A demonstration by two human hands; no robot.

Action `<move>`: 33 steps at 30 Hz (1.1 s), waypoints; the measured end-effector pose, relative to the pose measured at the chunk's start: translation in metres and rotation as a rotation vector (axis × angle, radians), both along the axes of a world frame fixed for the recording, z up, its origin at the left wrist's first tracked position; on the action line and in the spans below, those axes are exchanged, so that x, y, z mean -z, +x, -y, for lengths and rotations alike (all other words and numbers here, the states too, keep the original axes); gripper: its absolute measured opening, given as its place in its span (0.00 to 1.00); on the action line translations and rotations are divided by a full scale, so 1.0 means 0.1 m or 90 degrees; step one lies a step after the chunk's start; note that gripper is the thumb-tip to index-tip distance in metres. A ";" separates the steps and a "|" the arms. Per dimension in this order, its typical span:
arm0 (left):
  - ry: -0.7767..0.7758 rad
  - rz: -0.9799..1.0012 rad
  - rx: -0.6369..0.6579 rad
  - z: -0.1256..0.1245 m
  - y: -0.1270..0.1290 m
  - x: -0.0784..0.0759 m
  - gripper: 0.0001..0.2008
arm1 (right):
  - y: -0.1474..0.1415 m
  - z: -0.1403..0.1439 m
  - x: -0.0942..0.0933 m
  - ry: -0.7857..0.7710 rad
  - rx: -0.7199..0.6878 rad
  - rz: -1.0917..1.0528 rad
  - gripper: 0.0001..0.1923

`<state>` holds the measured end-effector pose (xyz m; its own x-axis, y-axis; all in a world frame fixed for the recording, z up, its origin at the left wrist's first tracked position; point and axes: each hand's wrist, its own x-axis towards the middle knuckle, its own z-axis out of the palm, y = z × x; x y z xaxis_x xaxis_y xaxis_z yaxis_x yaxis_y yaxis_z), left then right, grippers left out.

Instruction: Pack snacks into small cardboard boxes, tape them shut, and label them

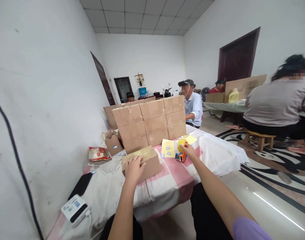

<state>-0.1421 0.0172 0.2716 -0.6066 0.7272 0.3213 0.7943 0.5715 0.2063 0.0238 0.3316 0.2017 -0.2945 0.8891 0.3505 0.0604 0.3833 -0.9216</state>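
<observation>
My left hand (133,169) rests flat on top of a small brown cardboard box (144,163) that lies on the table with the pink and white cloth (172,180). To its right, my right hand (188,150) grips an orange tape dispenser (181,151) with a yellow roll, set down on the cloth. A yellow sheet of labels (168,148) lies between box and dispenser. Behind them stands a stack of sealed brown boxes (151,123), three rows high.
A white label printer (74,208) and a dark phone (80,185) lie at the near left, a red snack bag (98,154) by the wall. Other people sit behind: one in a cap (192,103), one on a stool (279,103) at a green table (224,107).
</observation>
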 end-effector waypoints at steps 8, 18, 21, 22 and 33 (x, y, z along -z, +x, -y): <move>0.059 0.036 0.016 -0.01 -0.03 -0.08 0.15 | -0.18 0.15 0.00 -0.024 -0.085 -0.009 0.12; 0.328 0.111 0.127 -0.37 0.37 0.08 0.16 | -0.35 1.05 -0.38 -0.044 -0.252 -0.272 0.23; 0.373 0.202 0.162 -0.53 0.52 0.17 0.13 | -0.39 1.22 -0.42 -0.023 -0.220 -0.297 0.20; 0.365 0.206 0.155 -0.56 0.55 0.19 0.13 | -0.40 1.26 -0.43 -0.020 -0.209 -0.305 0.19; 0.364 0.421 0.175 -0.60 0.64 0.06 0.04 | -0.32 1.33 -0.51 0.094 -0.246 -0.277 0.15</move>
<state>-0.0783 0.0770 0.2656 -0.6239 0.7106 0.3252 0.5063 0.0505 0.8609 -0.0078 0.1986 0.2523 -0.3892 0.6785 0.6231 -0.4796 0.4283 -0.7659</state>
